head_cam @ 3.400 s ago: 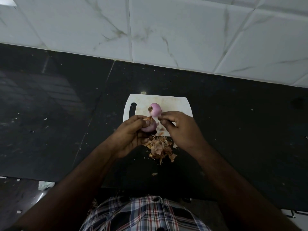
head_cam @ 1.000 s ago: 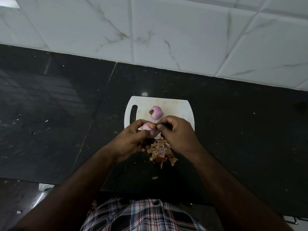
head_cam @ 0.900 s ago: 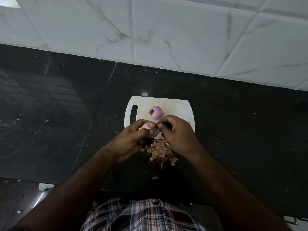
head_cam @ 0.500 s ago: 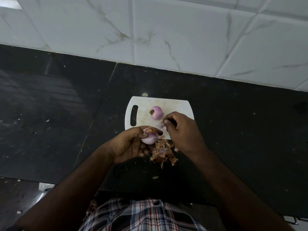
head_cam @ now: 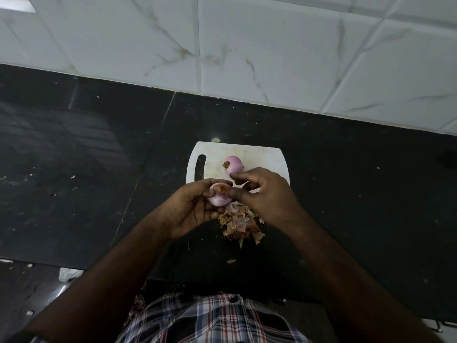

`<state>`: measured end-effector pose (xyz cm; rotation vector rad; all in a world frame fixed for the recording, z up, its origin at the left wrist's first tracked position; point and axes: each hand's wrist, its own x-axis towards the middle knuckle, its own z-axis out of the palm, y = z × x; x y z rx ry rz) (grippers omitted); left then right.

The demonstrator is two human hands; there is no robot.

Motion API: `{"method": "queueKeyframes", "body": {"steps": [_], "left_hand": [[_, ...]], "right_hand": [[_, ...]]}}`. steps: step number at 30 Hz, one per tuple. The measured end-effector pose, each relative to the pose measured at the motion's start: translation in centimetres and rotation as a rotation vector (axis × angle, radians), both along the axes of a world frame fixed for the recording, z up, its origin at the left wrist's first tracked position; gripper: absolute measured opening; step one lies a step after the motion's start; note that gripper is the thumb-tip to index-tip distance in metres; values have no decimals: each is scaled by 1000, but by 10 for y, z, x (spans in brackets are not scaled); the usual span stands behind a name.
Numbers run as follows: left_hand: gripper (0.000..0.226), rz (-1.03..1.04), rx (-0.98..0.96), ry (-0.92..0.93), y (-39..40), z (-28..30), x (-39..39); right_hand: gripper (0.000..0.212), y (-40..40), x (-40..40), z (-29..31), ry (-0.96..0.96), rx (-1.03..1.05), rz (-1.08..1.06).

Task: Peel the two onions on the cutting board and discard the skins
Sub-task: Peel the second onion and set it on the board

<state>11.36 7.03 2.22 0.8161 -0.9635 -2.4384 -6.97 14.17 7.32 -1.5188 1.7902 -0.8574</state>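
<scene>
A peeled pink onion [head_cam: 233,164] lies on the white cutting board [head_cam: 262,157]. My left hand [head_cam: 193,206] grips a second pink onion [head_cam: 218,196] just above the board's near edge, its brown root end facing up. My right hand [head_cam: 264,194] is curled beside it, with thumb and forefinger pinching at the right side of the held onion. A heap of brown and pink onion skins [head_cam: 241,225] lies on the counter right under both hands.
The board sits on a black stone counter [head_cam: 99,169] backed by a white tiled wall [head_cam: 247,45]. A loose skin scrap [head_cam: 231,261] lies near the counter's front edge. A crumpled white bit [head_cam: 68,273] lies below the counter's front edge at the lower left.
My right hand, which had drawn away onto the board, has come back against the held onion. My left hand has turned the onion so its brown end faces up.
</scene>
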Motion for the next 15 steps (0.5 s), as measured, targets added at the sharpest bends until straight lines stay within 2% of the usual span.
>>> {"method": "queueKeyframes", "body": {"steps": [3, 8, 12, 15], "left_hand": [[46, 1, -27, -5, 2, 2, -1], [45, 2, -51, -37, 2, 5, -2], [48, 34, -64, -62, 2, 7, -3], [43, 40, -91, -75, 2, 9, -5]], "right_hand": [[36, -3, 7, 0, 11, -15, 79], [20, -4, 5, -5, 64, -84, 43], [20, -4, 3, -4, 27, -62, 29], [21, 0, 5, -4, 73, -138, 45]]}}
